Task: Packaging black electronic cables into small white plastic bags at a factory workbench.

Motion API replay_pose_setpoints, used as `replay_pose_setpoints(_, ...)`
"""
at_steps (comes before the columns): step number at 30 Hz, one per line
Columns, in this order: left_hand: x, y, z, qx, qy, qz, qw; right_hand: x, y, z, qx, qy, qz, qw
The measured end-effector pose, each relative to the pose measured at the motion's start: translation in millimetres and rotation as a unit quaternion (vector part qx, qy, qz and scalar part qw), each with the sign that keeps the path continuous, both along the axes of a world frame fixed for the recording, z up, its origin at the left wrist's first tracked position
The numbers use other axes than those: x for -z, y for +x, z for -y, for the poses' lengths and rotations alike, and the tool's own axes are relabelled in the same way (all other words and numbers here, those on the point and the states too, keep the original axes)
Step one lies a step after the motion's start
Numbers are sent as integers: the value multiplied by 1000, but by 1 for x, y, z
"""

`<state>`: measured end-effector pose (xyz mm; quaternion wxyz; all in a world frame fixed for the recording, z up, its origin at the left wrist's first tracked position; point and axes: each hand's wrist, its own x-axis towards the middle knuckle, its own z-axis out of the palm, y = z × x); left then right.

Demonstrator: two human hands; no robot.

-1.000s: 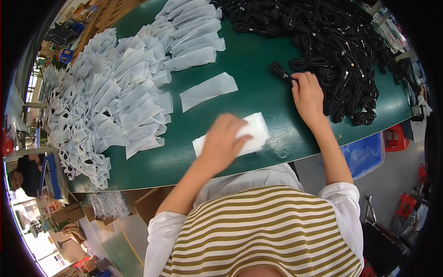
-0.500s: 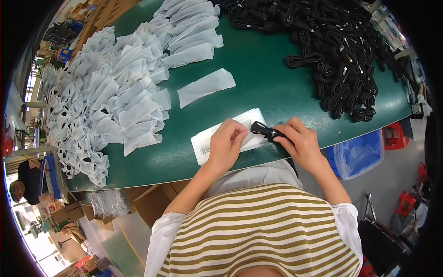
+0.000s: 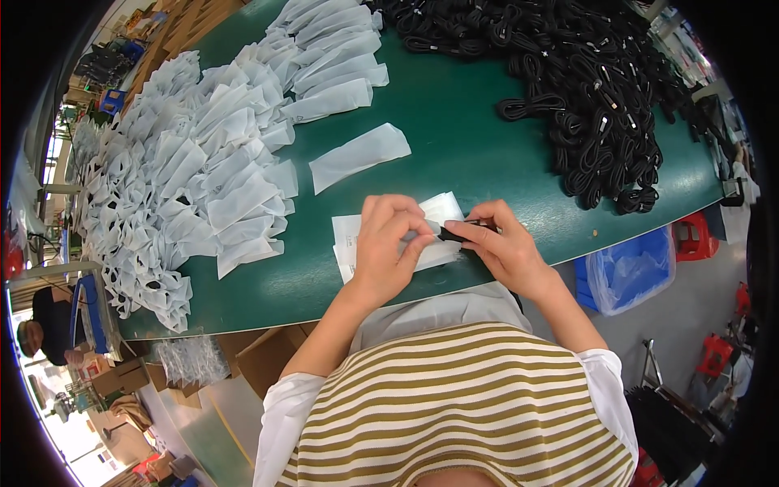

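My left hand pinches the edge of a thin whitish plastic bag that lies over a small stack of flat bags at the table's near edge. In my right hand is a coiled black cable, its front end at the bag's mouth between both hands. My fingers hide how far the cable reaches inside. Just beyond my hands, a single filled bag lies apart on the green table.
Many filled whitish bags cover the table's left side. A large heap of coiled black cables spreads over the far right. Below the right edge stand a blue bin with a clear liner and a red stool. Cardboard boxes sit below left.
My right hand has moved left with the cable, bringing its end to the bag's mouth. My left hand has risen slightly, and the top bag has shifted off the stack.
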<state>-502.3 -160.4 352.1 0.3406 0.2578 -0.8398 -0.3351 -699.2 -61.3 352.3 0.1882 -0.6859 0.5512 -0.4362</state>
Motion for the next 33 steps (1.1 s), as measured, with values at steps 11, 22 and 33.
replay_pose_setpoints(11, -8, 19, 18, -39, 30, 3, 999, 3, 5, 29, -30, -108, -25, 993)
replay_pose_setpoints(22, -22, 35, 52, -64, 255, -226, 938, 6, 7, 45, 87, -79, 15, 993)
replay_pose_setpoints(33, 7, -20, 67, -169, 5, 19, 985, 14, -130, 117, 251, 49, -537, 804)
